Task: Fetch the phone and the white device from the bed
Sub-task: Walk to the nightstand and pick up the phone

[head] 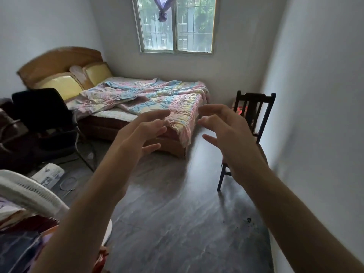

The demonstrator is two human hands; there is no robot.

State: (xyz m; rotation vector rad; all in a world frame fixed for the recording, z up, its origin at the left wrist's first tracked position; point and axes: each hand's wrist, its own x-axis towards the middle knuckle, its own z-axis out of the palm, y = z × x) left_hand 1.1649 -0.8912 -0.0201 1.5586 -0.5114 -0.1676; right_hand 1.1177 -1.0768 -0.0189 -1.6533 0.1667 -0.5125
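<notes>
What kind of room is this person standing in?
Most likely a small bedroom in a home: a bed with a rumpled pastel quilt sits under a barred window, and a dark wooden chair stands by the wall.

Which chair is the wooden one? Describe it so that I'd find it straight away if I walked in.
Start at the window on the far wall and look down to the bed with its pastel quilt. The dark wooden chair stands past the bed's foot, against the right-hand wall, partly behind the person's right hand. Its slatted back sets it apart from the black padded chair on the bed's other side.
</notes>
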